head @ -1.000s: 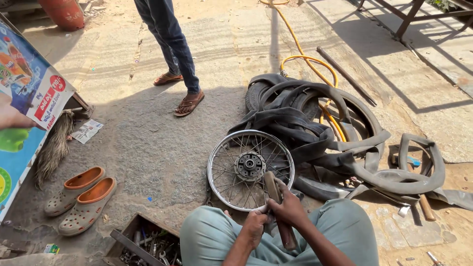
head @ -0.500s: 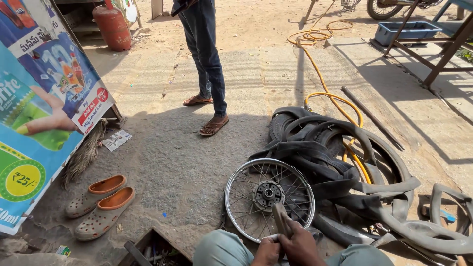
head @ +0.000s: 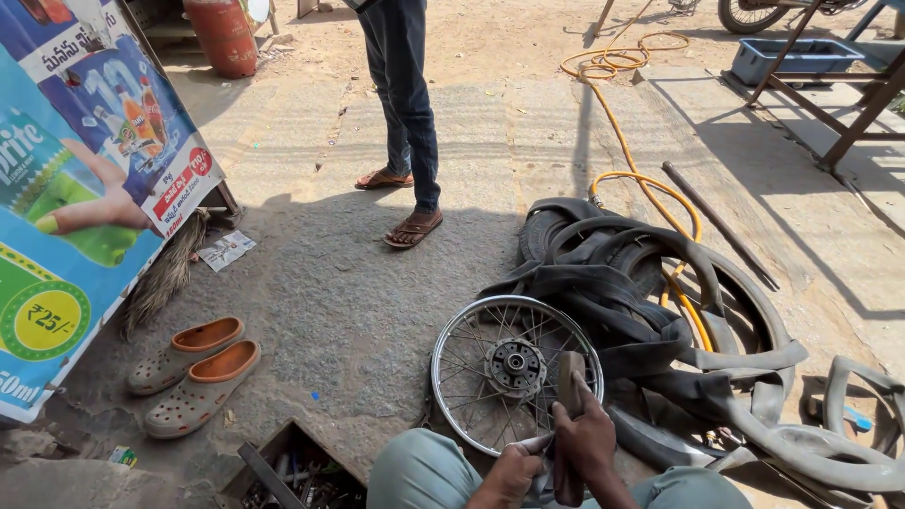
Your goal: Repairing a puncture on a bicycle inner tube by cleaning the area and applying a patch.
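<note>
A spoked wheel rim (head: pixel 514 369) with a hub lies flat on the ground in front of my knees. My right hand (head: pixel 586 435) grips a long wooden-handled tool (head: pixel 570 386) held upright over the rim's near edge. My left hand (head: pixel 514 467) is closed on a small grey strip at the rim's near edge, just left of the tool. Both hands sit low in the view between my grey-green trouser legs.
A pile of black tyres and inner tubes (head: pixel 660 311) lies right of the rim, with a yellow hose (head: pixel 650 179) running away. A person in jeans and sandals (head: pixel 405 113) stands ahead. Orange clogs (head: pixel 193 368), a tool box (head: pixel 292 471) and a poster board (head: pixel 75 188) are at left.
The view has tilted up and the scene has shifted lower. My hands stay on the tool at the rim's edge. The standing person has barely moved.
</note>
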